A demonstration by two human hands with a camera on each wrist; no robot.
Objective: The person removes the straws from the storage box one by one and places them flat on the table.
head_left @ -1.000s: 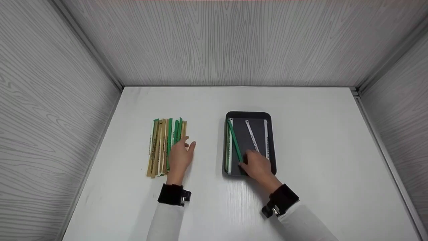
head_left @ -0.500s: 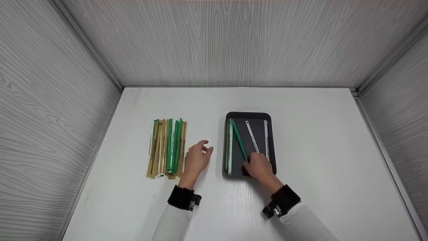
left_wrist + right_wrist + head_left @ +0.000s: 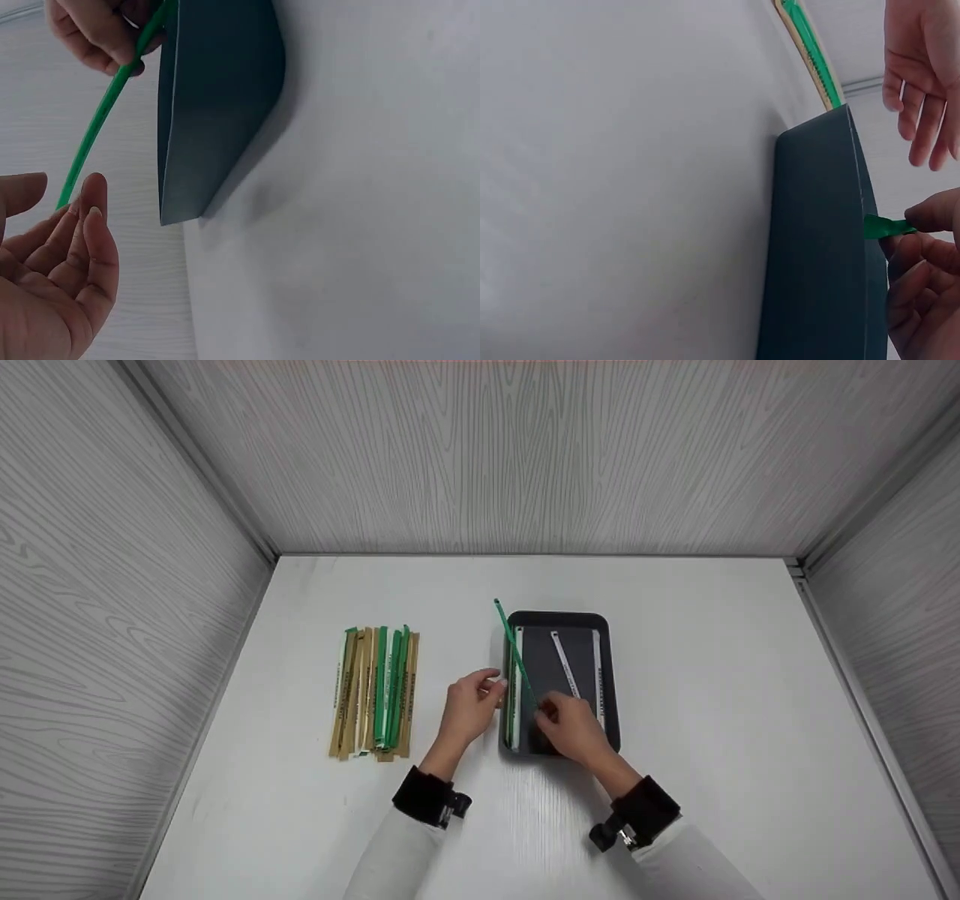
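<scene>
My right hand (image 3: 576,727) pinches the near end of a slim green wrapped straw (image 3: 514,649) between thumb and fingers, above the black tray (image 3: 559,617). The straw slants up and leftward, its far end past the tray's left rim. My left hand (image 3: 468,709) is beside that rim, fingers loosely bent and thumb apart, holding nothing. In the left wrist view the straw (image 3: 105,109) passes behind the left fingertips (image 3: 94,187). The right wrist view shows the straw's flat green end (image 3: 885,226) sticking out of the right hand's pinch.
White and green wrapped straws (image 3: 516,690) lie along the tray's left side. Inside it are also a slanted white straw (image 3: 564,664) and another white one (image 3: 598,671) at the right. A row of brown, green and white straws (image 3: 375,690) lies on the white table (image 3: 712,675).
My left hand has moved right, from the straw row to the tray's left rim. The right hand has lifted the green straw from the tray, swinging its far end up and left.
</scene>
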